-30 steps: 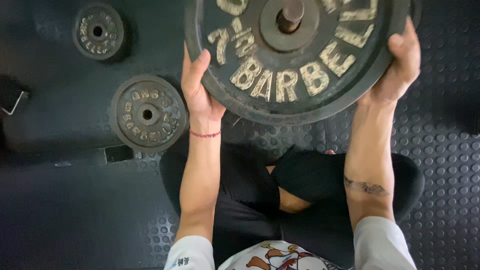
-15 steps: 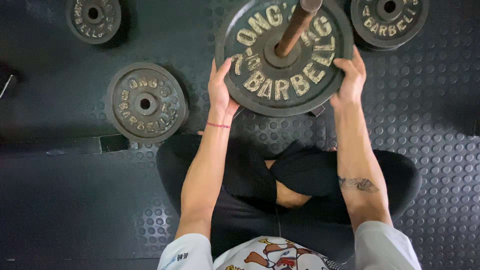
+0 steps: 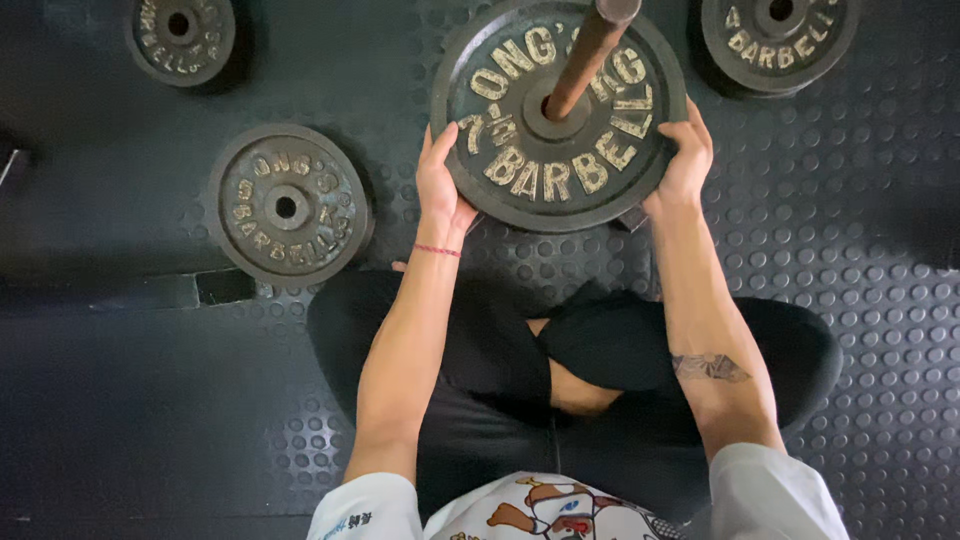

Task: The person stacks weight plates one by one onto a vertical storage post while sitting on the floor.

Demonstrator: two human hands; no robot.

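Observation:
A large round iron weight plate (image 3: pixel 520 150) with raised pale lettering sits threaded on a rusty upright bar (image 3: pixel 588 55), low near the floor. My left hand (image 3: pixel 440 185) grips its left rim; a thin red string circles that wrist. My right hand (image 3: pixel 683 160) grips the right rim. Both arms reach forward over my crossed legs in black trousers. The bar's lower end is hidden in the plate's centre hole.
A smaller plate (image 3: pixel 288 206) lies flat on the black studded rubber floor (image 3: pixel 860 300) to the left. Another small plate (image 3: pixel 181 35) lies at the top left, and a third (image 3: pixel 778 38) at the top right. A smooth dark mat edge runs along the left.
The big plate has slid down the bar, away from the camera and towards the floor, with both hands staying on its rim. The view has shifted, bringing the top-right plate into sight.

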